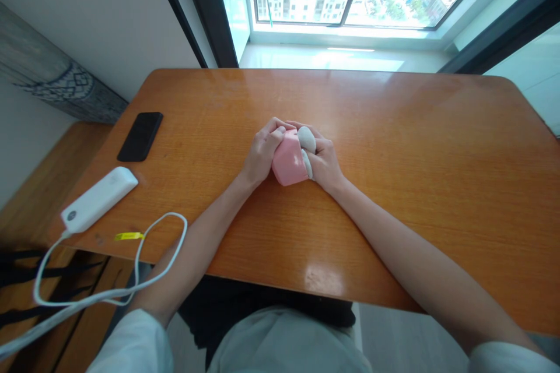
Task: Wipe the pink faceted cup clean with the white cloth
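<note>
While both hands clamp it mid-frame, pink bundle (pixel 289 161) looks rolled tight | left hand (pixel 261 154), right hand (pixel 322 158) pressed together | grey piece (pixel 307 139) not yet tucked in | phone (pixel 140 136) left.

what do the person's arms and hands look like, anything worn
Both arms are bare from the hands to above the elbow, ending in short white sleeves. The left hand and right hand show no gloves, rings or watch.
</note>
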`<state>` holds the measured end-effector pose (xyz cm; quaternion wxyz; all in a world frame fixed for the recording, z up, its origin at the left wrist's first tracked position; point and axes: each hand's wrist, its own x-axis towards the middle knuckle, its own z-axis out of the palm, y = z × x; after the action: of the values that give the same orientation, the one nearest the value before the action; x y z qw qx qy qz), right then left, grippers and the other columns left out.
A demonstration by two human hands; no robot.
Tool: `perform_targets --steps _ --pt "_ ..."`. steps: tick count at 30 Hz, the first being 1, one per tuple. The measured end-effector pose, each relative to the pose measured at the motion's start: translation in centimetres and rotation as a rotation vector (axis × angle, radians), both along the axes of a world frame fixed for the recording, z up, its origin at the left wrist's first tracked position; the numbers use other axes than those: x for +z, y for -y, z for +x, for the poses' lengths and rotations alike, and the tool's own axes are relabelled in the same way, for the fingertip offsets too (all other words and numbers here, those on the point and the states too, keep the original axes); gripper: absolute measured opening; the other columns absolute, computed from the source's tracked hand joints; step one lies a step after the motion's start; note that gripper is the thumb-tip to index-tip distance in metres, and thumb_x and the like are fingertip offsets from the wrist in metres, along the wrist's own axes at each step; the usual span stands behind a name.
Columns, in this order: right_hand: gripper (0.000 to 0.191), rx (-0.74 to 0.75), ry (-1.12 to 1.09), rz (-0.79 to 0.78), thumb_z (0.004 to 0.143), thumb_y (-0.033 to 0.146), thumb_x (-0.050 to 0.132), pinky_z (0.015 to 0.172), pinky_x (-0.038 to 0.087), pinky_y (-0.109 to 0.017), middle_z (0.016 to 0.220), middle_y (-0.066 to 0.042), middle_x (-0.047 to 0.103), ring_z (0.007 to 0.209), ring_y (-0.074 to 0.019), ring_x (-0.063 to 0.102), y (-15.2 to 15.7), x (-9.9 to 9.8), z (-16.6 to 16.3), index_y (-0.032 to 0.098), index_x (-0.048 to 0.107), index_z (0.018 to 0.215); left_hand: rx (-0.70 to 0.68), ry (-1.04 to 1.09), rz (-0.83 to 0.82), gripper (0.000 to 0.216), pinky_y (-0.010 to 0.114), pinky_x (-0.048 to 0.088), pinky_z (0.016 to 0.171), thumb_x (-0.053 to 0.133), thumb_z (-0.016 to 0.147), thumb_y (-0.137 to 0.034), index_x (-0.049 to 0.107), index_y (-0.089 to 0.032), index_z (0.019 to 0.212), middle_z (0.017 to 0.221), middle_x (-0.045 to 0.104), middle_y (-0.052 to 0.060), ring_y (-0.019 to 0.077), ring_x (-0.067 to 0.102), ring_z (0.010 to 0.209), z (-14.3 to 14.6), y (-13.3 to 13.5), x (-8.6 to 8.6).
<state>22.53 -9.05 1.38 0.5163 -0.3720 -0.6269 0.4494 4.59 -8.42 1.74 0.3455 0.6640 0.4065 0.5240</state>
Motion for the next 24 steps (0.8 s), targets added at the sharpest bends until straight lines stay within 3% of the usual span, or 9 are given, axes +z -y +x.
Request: perform_targets --steps 3,5,7,11,13,18,21,24 --pt "0.022 0.001 -0.008 -0.028 0.086 0.044 0.083 0.092 0.062 -0.039 0.107 -0.005 0.084 0.099 -0.0234 0.074 -0.1 0.1 0.0 0.024 0.084 0.077 0.201 -0.071 0.230 0.045 0.046 0.062 0.103 0.036 0.119 -0.061 0.065 -0.028 0.109 0.116 0.070 0.008 0.0266 0.070 0.114 0.0 0.4 -0.4" --pt "0.022 -0.007 -0.014 -0.068 0.086 0.043 0.081 0.083 0.060 -0.036 0.093 -0.003 0.079 0.088 -0.0206 0.069 -0.2 0.1 0.0 0.024 0.081 0.074 0.251 -0.113 0.372 0.046 0.047 0.061 0.101 0.029 0.120 -0.062 0.062 -0.030 0.116 0.117 0.068 0.009 0.0274 0.069 0.114 -0.2 0.6 -0.6" --pt "0.023 -0.012 -0.025 -0.110 0.086 0.042 0.080 0.078 0.058 -0.033 0.083 -0.001 0.072 0.086 -0.0198 0.066 -0.3 0.1 0.1 0.023 0.077 0.072 0.173 -0.177 0.497 0.046 0.050 0.062 0.103 0.032 0.118 -0.064 0.061 -0.030 0.126 0.124 0.068 0.010 0.0289 0.070 0.117 -0.5 0.8 -0.8" --pt "0.037 -0.043 -0.062 -0.150 0.086 0.042 0.081 0.074 0.055 -0.030 0.073 0.001 0.061 0.080 -0.0169 0.060 -0.5 -0.1 0.3 0.023 0.061 0.062 -0.043 -0.335 0.659 0.048 0.056 0.059 0.119 0.055 0.112 -0.059 0.055 -0.029 0.149 0.152 0.065 0.016 0.0343 0.068 0.140 -0.9 0.9 -1.1" --pt "0.041 -0.044 -0.072 -0.133 0.086 0.043 0.082 0.075 0.055 -0.031 0.076 0.002 0.061 0.079 -0.0156 0.058 -0.5 -0.1 0.3 0.022 0.057 0.061 -0.041 -0.352 0.667 0.047 0.055 0.059 0.119 0.059 0.111 -0.052 0.053 -0.030 0.151 0.151 0.066 0.015 0.0336 0.067 0.141 -0.7 0.9 -1.1" --pt "0.050 -0.022 -0.034 -0.057 0.086 0.057 0.087 0.085 0.060 -0.036 0.082 -0.001 0.067 0.086 -0.0191 0.064 -0.3 0.1 0.0 0.023 0.062 0.059 0.020 -0.235 0.570 0.039 0.051 0.061 0.109 0.056 0.111 -0.047 0.057 -0.027 0.144 0.134 0.072 0.012 0.0305 0.072 0.123 -0.2 1.3 -0.6" --pt "0.046 -0.025 -0.023 -0.013 0.088 0.061 0.087 0.098 0.062 -0.041 0.107 -0.005 0.079 0.103 -0.0232 0.072 -0.2 0.0 0.1 0.024 0.073 0.065 0.022 -0.161 0.446 0.036 0.048 0.060 0.106 0.058 0.111 -0.052 0.062 -0.026 0.136 0.126 0.074 0.010 0.0284 0.073 0.116 0.1 1.5 -0.1" --pt "0.038 -0.005 -0.001 0.024 0.090 0.054 0.088 0.106 0.062 -0.044 0.134 -0.008 0.081 0.119 -0.0271 0.077 -0.1 -0.2 0.1 0.025 0.080 0.069 0.007 -0.031 0.240 0.037 0.042 0.061 0.102 0.060 0.109 -0.056 0.064 -0.026 0.130 0.120 0.076 0.007 0.0247 0.074 0.109 0.2 1.2 0.1"
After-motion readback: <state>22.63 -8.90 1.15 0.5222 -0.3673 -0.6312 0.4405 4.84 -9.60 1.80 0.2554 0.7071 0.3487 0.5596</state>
